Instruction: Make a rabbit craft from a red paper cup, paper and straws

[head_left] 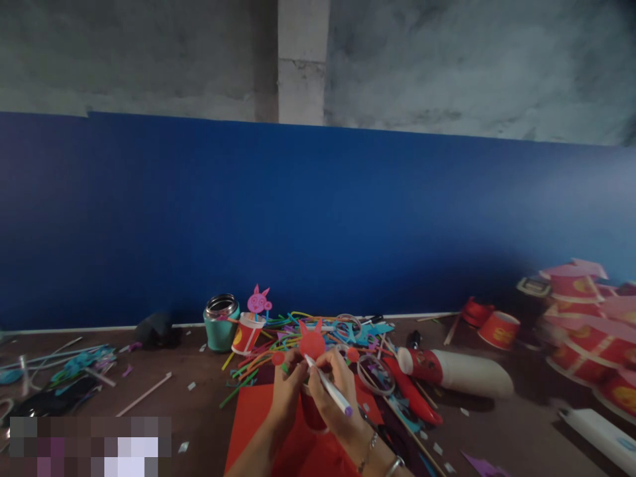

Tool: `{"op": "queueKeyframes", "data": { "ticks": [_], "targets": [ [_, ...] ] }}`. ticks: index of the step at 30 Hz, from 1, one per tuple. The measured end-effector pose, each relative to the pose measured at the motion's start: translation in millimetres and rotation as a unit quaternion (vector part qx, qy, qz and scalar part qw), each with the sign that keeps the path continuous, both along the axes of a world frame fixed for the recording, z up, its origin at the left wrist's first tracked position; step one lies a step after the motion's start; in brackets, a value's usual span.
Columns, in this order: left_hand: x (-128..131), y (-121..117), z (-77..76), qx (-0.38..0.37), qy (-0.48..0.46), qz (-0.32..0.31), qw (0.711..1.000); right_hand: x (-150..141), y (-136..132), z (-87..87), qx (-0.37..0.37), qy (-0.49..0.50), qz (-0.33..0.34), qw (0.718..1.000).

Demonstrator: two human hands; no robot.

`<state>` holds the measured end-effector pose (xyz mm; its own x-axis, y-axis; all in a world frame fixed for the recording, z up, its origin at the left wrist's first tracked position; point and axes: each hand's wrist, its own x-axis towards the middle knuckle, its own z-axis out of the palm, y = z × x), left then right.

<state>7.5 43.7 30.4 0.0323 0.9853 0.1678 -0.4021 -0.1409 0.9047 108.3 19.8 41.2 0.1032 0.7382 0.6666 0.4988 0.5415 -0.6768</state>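
Right hand (336, 391), in the head view, is closed around a white pen (335, 392) with a purple end, its tip pointing up and to the left, near the red eared cutout (312, 342). Left hand (287, 391) is beside it, fingers bent at the left of the red cup (313, 409); whether they close on anything I cannot tell. The cutout stands above the fingers, with a red disc (278, 358) to its left and another red disc, on the right (352, 355). Beneath the hands, red sheets (251, 414) lie on the brown surface (203, 404). Behind are colourful strips (295, 324), a teal jar (221, 331) and a pink pig figure (258, 301) at a paper cup (247, 334)
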Motion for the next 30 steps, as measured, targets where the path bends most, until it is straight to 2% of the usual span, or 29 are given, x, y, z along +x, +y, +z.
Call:
{"op": "queueKeyframes", "data": {
  "ticks": [8,23,30],
  "targets": [
    [-0.2,1.6,-4.6,0.006,-0.008,-0.012,1.0,0.3,0.7,-1.3,-0.026,0.002,0.0,1.0],
    [-0.7,1.6,-4.8,0.001,-0.003,-0.009,1.0,-1.8,-1.6,3.7,-0.022,0.022,-0.003,1.0],
    [-0.4,1.5,-3.7,-0.005,-0.008,-0.008,1.0,0.7,-1.1,0.6,-0.022,0.013,0.002,1.0]
  ]
}}
